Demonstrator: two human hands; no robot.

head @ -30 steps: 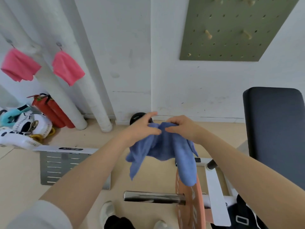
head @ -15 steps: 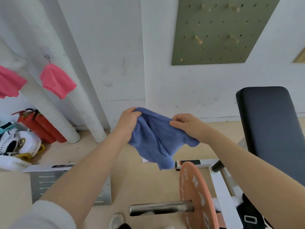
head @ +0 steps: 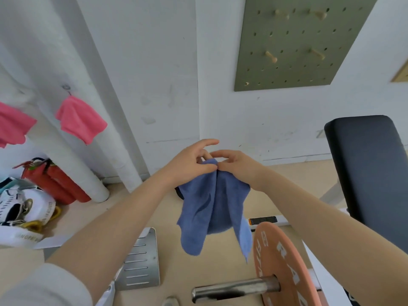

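A blue cloth (head: 213, 208) hangs folded in the air in front of me, above the floor. My left hand (head: 189, 164) pinches its top edge between thumb and fingers, the index finger stretched out. My right hand (head: 237, 165) pinches the same top edge right beside it, so the two hands touch at the cloth's top. The cloth's lower corners dangle loose just left of the orange weight plate.
An orange weight plate (head: 284, 266) sits on a steel bar (head: 234, 289) at lower right. A black padded bench (head: 371, 173) stands right. Two pink cloths (head: 79, 119) hang on white pipes at left; red extinguishers (head: 55, 184) and shoes lie below. A green pegboard (head: 293, 45) hangs on the wall.
My hands, spread apart with the cloth stretched between them half a second ago, have come together, folding the cloth so it hangs down in two layers.
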